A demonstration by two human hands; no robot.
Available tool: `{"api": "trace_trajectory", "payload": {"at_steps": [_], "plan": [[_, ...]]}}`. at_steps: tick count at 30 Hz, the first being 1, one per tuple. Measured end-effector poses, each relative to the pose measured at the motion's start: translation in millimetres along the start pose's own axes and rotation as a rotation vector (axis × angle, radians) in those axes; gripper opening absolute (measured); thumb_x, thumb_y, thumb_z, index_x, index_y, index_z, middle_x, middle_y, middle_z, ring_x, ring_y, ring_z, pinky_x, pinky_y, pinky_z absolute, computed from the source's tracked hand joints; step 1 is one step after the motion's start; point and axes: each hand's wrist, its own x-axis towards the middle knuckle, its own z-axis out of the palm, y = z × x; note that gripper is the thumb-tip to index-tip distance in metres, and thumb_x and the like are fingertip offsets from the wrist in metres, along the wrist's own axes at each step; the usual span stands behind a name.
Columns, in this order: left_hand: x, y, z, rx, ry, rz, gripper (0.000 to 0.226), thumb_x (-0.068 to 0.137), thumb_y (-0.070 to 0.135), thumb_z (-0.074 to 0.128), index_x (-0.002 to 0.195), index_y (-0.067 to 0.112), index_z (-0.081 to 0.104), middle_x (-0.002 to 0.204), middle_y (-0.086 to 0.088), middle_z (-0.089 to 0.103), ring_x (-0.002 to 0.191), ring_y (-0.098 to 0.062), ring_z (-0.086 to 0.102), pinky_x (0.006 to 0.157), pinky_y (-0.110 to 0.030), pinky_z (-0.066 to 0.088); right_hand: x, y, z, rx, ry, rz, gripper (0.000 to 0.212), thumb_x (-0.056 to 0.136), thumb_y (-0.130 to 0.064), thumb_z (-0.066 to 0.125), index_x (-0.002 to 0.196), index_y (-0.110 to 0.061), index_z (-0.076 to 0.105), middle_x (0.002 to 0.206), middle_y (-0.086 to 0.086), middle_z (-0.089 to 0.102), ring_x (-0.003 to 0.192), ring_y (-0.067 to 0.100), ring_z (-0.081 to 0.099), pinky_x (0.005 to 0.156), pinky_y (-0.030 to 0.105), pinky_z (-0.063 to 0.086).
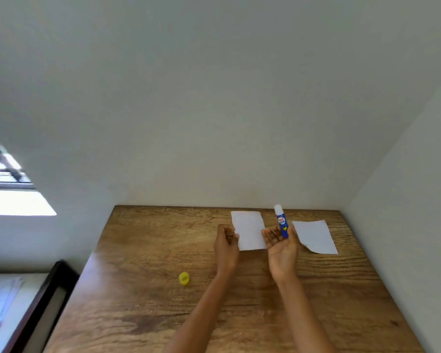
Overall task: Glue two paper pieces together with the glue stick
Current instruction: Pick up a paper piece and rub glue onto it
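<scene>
Grip, right hand (281, 247): clenched round the lower barrel of the glue stick (282, 223), palm turned up, stick upright with its white tip uppermost.
Grip, left hand (226, 240): fingers pinched at the left edge of the near paper (250, 230); whether the sheet is lifted or only steadied cannot be told.
Glue stick: uncapped, held between the two sheets, near the back of the bench (163, 250).
Second paper (315, 236): flat on the bench just right of the right hand, untouched, lower left corner looks torn or folded.
Cap (184, 278): yellow, lying on the bench well apart to the left, open end towards the camera.
Stage, judged: glue not yet applied; no smear visible on either sheet.
Risk: the thin sheet may slide or crumple under the stick if the left pinch is light.
Risk: exposed tip may dry, or the cap may roll off.
Containers: none but the cap, which looks empty.
</scene>
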Motion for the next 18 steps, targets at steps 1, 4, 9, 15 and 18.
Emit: {"api": "trace_trajectory", "payload": {"at_steps": [1, 4, 9, 15, 18], "plan": [[-4, -2, -19, -0.018, 0.030, 0.020, 0.027, 0.087, -0.003, 0.053, 0.080, 0.023, 0.050, 0.079, 0.007, 0.057, 0.075, -0.011, 0.053, 0.064, -0.015, 0.040, -11, 6, 13, 0.011, -0.018, 0.005, 0.027, 0.097, -0.031, 0.039, 0.091, -0.011, 0.057, 0.067, -0.001, 0.066, 0.075, 0.017, 0.061, 0.083, 0.034, 0.050], [-18, -10, -79, -0.036, 0.089, 0.080, 0.035, 0.084, -0.011, 0.048, 0.085, 0.021, 0.061, 0.090, 0.009, 0.062, 0.077, -0.009, 0.054, 0.065, -0.012, 0.042, -50, 32, 51, 0.011, -0.099, 0.028, 0.029, 0.098, -0.032, 0.039, 0.088, -0.011, 0.058, 0.063, -0.003, 0.065, 0.070, 0.014, 0.060, 0.078, 0.032, 0.050], [-49, -32, -179, -0.122, 0.170, 0.116, 0.033, 0.085, -0.009, 0.053, 0.110, 0.007, 0.068, 0.099, -0.006, 0.065, 0.080, -0.016, 0.058, 0.071, -0.032, 0.048, -134, 94, 89, 0.008, -0.155, 0.094, 0.033, 0.098, -0.029, 0.038, 0.084, -0.009, 0.059, 0.062, -0.003, 0.067, 0.062, 0.010, 0.062, 0.063, 0.023, 0.056], [-99, -73, -255, -0.225, 0.160, 0.044, 0.025, 0.083, -0.002, 0.064, 0.107, 0.003, 0.068, 0.088, -0.002, 0.067, 0.079, -0.021, 0.062, 0.073, -0.039, 0.053, -206, 151, 70, -0.037, -0.113, 0.111, 0.023, 0.095, -0.023, 0.047, 0.098, -0.004, 0.059, 0.072, 0.002, 0.069, 0.066, 0.009, 0.065, 0.064, 0.021, 0.057], [-118, -90, -275, -0.029, 0.158, 0.085, 0.026, 0.082, -0.004, 0.065, 0.107, 0.000, 0.068, 0.079, -0.009, 0.063, 0.073, -0.024, 0.060, 0.073, -0.032, 0.051, -228, 167, 53, -0.081, -0.046, 0.109, 0.017, 0.093, -0.021, 0.051, 0.100, -0.006, 0.057, 0.071, 0.004, 0.068, 0.066, 0.011, 0.067, 0.062, 0.021, 0.057]]}}
